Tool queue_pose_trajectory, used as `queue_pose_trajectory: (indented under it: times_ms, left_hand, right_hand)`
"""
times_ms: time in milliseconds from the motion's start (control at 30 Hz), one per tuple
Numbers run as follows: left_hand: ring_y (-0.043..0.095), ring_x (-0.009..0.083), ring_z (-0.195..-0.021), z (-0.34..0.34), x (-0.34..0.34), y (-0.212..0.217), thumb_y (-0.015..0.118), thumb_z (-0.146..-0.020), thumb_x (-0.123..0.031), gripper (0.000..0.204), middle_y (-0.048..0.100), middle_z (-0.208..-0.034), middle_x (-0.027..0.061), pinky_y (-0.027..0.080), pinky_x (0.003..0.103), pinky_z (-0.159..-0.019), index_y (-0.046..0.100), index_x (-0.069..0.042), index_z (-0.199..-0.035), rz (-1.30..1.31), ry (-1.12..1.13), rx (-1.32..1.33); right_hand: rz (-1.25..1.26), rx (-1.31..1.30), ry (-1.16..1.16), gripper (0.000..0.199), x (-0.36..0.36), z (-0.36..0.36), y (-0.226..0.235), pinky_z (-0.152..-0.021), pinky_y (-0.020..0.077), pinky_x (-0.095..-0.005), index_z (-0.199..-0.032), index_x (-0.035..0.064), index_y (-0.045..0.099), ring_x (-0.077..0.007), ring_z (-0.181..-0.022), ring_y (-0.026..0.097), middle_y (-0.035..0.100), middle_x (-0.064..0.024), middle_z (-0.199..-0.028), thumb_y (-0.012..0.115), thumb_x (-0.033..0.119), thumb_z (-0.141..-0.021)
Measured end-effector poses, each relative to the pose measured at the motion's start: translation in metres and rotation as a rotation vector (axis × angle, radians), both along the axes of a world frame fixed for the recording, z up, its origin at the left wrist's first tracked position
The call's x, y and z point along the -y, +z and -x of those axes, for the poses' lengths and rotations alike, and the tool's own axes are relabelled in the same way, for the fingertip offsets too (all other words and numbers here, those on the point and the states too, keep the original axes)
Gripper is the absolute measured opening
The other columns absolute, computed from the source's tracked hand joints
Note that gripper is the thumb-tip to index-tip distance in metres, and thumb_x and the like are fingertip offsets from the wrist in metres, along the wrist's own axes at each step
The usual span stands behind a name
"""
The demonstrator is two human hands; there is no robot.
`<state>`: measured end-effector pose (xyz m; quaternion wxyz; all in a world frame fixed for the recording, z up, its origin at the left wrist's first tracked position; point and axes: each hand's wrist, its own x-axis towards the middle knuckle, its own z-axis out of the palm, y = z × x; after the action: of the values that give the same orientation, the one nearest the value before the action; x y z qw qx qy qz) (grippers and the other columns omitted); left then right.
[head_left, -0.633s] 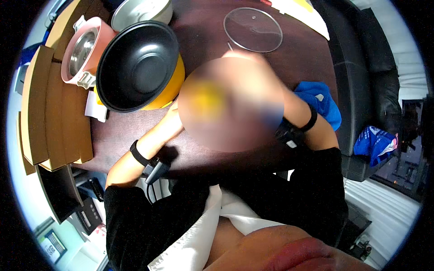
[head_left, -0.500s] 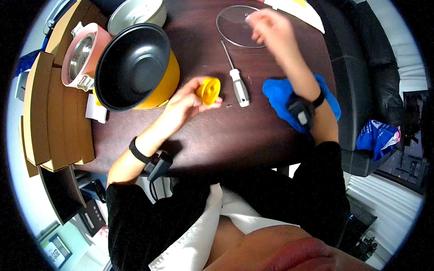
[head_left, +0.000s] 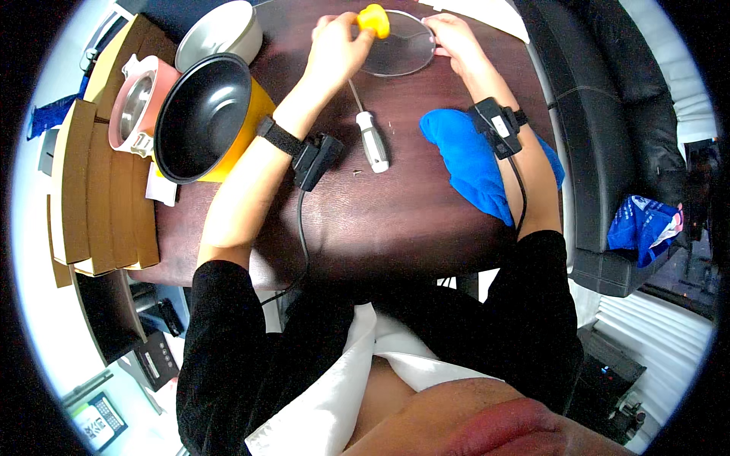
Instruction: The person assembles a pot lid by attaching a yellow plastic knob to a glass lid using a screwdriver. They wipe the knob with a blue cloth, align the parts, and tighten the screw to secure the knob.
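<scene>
My left hand point(head_left: 332, 52) is closed on a small yellow knob point(head_left: 374, 20), which it holds over the left part of a round glass lid point(head_left: 399, 55). The lid is clear, with a thin metal rim. At its right edge, the fingers of my right hand point(head_left: 454, 39) grip the rim. Nearer to me lies a screwdriver point(head_left: 372, 142) with a grey and white handle; its shaft points away toward my left hand. A tiny screw-like piece point(head_left: 357, 172) rests just left of the handle's end.
At the left stand a yellow pot point(head_left: 260, 102) with a black inside, a pink pot point(head_left: 160, 74) and a white bowl point(head_left: 247, 42). Cardboard boxes point(head_left: 114, 205) line the table's left edge. A blue cloth point(head_left: 460, 156) lies under my right forearm. Beyond the right edge is a black sofa point(head_left: 593, 152).
My left hand has carried the yellow knob away from me to above the lid, turning it over. My right hand, blurred over the lid before, now grips its right rim. The lid has shifted slightly.
</scene>
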<state>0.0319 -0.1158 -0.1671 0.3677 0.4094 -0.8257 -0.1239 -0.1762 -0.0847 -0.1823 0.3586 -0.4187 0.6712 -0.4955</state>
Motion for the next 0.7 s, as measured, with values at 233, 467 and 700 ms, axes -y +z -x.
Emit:
queue_pose_trajectory:
  times_ms: [233, 467, 700]
  left_hand:
    - [0.051, 0.0109, -0.078, 0.009, 0.002, 0.003, 0.050, -0.086, -0.022, 0.032, 0.057, -0.085, 0.0048, 0.041, 0.027, -0.066, 0.054, 0.001, -0.108, -0.785, 0.019, -0.509]
    - [0.054, 0.0128, -0.092, 0.008, -0.037, 0.042, 0.044, -0.090, -0.016, 0.026, 0.056, -0.102, 0.0057, 0.046, 0.030, -0.078, 0.050, -0.001, -0.111, -0.396, -0.363, -0.804]
    - [0.055, 0.0217, -0.102, 0.011, -0.062, 0.049, 0.043, -0.091, -0.020, 0.030, 0.056, -0.110, 0.0134, 0.048, 0.041, -0.084, 0.048, 0.000, -0.113, -0.728, -0.804, -0.941]
  right_hand:
    - [0.194, 0.345, -0.167, 0.021, 0.004, -0.015, -0.009, -0.051, 0.0436, -0.0271, -0.089, -0.0022, 0.055, -0.0138, -0.060, 0.051, 0.055, -0.0075, -0.074, 0.047, 0.017, -0.088]
    - [0.535, 0.619, -0.280, 0.024, 0.000, -0.011, 0.005, -0.048, 0.0475, -0.0248, -0.097, -0.0026, 0.051, -0.0177, -0.065, 0.058, 0.054, -0.0104, -0.083, 0.037, 0.015, -0.089]
    - [0.208, 0.779, -0.180, 0.020, -0.007, -0.013, 0.008, -0.052, 0.0430, -0.0262, -0.096, 0.0012, 0.047, -0.0153, -0.052, 0.050, 0.051, -0.0058, -0.072, 0.034, 0.016, -0.090]
